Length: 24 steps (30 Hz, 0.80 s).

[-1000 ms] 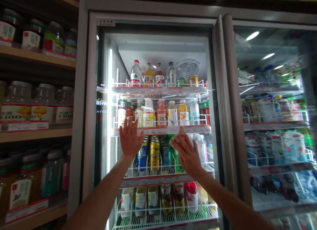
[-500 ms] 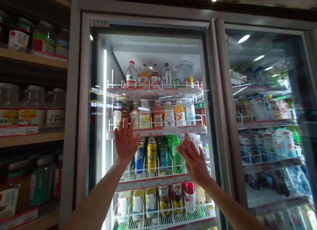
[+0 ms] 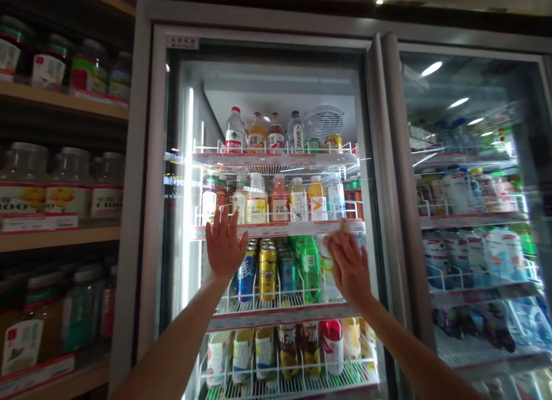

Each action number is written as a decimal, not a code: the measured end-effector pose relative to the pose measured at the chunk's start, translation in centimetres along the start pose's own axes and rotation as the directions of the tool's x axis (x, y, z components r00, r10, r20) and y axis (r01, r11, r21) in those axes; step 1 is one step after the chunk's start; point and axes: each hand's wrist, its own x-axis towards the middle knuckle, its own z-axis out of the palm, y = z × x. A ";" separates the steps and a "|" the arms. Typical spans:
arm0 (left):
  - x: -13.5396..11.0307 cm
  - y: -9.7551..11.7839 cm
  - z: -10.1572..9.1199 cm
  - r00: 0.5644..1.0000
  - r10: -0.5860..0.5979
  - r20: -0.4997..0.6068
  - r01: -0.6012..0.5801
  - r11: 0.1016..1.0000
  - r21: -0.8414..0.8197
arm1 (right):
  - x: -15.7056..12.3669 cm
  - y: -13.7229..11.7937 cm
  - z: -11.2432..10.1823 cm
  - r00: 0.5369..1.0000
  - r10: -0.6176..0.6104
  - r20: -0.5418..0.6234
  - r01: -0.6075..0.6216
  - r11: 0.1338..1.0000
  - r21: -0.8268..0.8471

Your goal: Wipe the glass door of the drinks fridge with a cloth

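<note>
I face a drinks fridge with a glass door (image 3: pixel 276 89). My left hand (image 3: pixel 224 246) lies flat on the glass, fingers spread and open, in front of the shelf edge and a blue can (image 3: pixel 246 273). My right hand (image 3: pixel 350 266) presses a small pale cloth (image 3: pixel 333 235) against the glass near the door's right edge, beside a green bottle (image 3: pixel 310 268). Behind the glass stand rows of bottles (image 3: pixel 280 199) and a yellow can (image 3: pixel 268 270) among others on white wire shelves.
A second glass-door fridge (image 3: pixel 474 187) full of drinks stands to the right. Wooden shelves (image 3: pixel 60 236) with labelled jars (image 3: pixel 69 184) run along the left. A metal post (image 3: pixel 390 158) divides the two doors.
My right hand has slid to the right across the glass with the cloth, from the door's middle toward its right edge. My left hand has stayed flat in place.
</note>
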 end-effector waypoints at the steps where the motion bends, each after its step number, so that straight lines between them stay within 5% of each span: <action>1: 0.0 0.0 0.0 1.000 0.002 -0.002 -0.002 1.000 0.000 | 0.6 0.7 0.2 0.994 0.089 -0.055 -0.091 0.996 -0.024; 4: -0.1 0.0 0.0 1.000 -0.010 0.006 0.010 1.000 -0.015 | 1.3 -0.3 0.5 0.984 0.164 -0.074 -0.165 0.986 -0.017; 6: -0.1 0.0 0.0 1.000 -0.021 0.020 0.021 0.999 -0.026 | 0.7 -2.8 0.3 0.999 -0.024 0.043 0.022 0.999 0.046; 8: -0.1 0.0 -0.1 0.999 -0.022 0.026 0.022 0.999 -0.027 | -0.1 -4.9 -0.1 0.944 -0.290 0.157 0.270 0.953 0.136; 10: -0.1 -0.1 -0.2 1.000 -0.010 0.028 0.010 1.000 -0.023 | -0.4 -5.0 -0.2 0.908 -0.377 0.186 0.350 0.923 0.161; 13: -0.1 -0.2 -0.1 1.000 0.006 0.018 -0.006 1.000 -0.019 | 0.6 -2.1 0.2 0.993 -0.104 0.049 0.102 0.994 0.045; 16: -0.2 -0.3 0.0 1.000 0.014 0.004 -0.014 1.000 -0.018 | 1.4 0.2 0.4 0.990 0.107 -0.090 -0.109 0.994 -0.017; 18: -0.2 -0.3 0.1 1.000 0.016 -0.006 -0.016 1.000 -0.014 | 1.0 0.2 0.3 0.998 0.045 -0.038 -0.045 0.999 -0.006; 21: -0.2 -0.3 0.0 1.000 0.024 -0.019 -0.024 1.000 -0.011 | 0.0 -0.2 -0.2 0.971 -0.204 0.122 0.200 0.979 0.050; 24: -0.1 -0.3 0.0 0.999 0.033 -0.026 -0.033 0.999 -0.002 | 0.4 1.0 -0.3 0.993 -0.110 0.046 0.110 0.994 -0.012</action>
